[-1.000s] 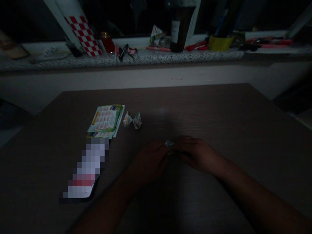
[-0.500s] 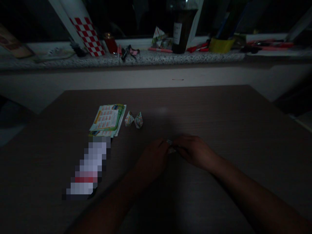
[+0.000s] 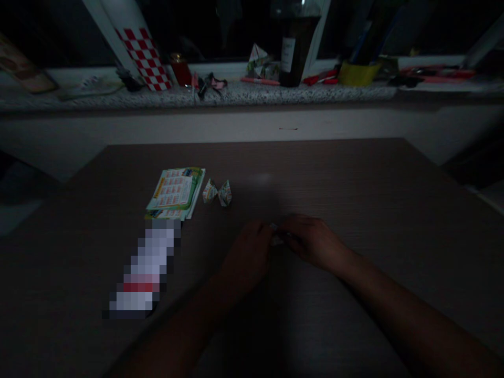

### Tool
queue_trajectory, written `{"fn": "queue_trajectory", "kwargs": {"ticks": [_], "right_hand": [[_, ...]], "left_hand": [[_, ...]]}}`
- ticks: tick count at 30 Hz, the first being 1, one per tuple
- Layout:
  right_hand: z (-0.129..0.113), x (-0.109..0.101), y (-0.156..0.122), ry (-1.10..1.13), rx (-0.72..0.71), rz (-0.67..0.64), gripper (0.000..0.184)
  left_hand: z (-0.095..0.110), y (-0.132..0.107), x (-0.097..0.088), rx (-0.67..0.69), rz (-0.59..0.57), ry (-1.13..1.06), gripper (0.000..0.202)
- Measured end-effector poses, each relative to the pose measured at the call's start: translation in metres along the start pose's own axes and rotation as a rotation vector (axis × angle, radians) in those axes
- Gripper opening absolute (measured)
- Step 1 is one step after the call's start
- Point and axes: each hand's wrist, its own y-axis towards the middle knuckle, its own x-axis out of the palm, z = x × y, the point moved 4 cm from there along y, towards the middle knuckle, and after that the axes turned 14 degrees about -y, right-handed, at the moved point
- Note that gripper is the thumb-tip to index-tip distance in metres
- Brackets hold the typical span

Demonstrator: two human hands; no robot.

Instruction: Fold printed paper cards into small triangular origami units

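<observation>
Between the fingertips of both hands is a small piece of paper (image 3: pixel 276 240), pale and mostly covered by the fingers. My left hand (image 3: pixel 252 252) pinches it from the left, and my right hand (image 3: pixel 311 239) grips it from the right, low over the table. Dim light hides its exact folds. Farther back to the left stands a folded paper piece (image 3: pixel 217 193) with two pointed, printed halves, like a bow. Beside it lies a stack of printed paper sheets (image 3: pixel 173 190), green and white with calendar-like grids.
A phone-shaped object (image 3: pixel 147 268), blurred by pixelation, lies on the wooden table (image 3: pixel 354 178) left of my forearm. Along the granite sill (image 3: pixel 236 95) stand a red-checked cylinder (image 3: pixel 144 58), a dark labelled bottle (image 3: pixel 295 52) and a yellow container (image 3: pixel 358 72).
The hands stay in nearly the same place, with small finger shifts around the paper. The whole view has moved very slightly; nothing else differs.
</observation>
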Motion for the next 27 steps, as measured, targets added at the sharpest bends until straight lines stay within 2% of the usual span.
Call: {"fn": "queue_trajectory", "kwargs": {"ticks": [14,20,27], "right_hand": [[-0.002,-0.001,0.002,0.052,0.067,-0.020,0.020],[0.000,-0.001,0.005,0.118,0.155,-0.020,0.017],[0.015,-0.001,-0.001,0.201,0.277,-0.067,0.015]], "left_hand": [[0.001,0.003,0.001,-0.050,-0.020,0.012,0.020],[0.001,0.003,0.001,-0.062,-0.022,0.023,0.020],[0.000,0.004,-0.001,-0.066,-0.039,0.016,0.020]]}}
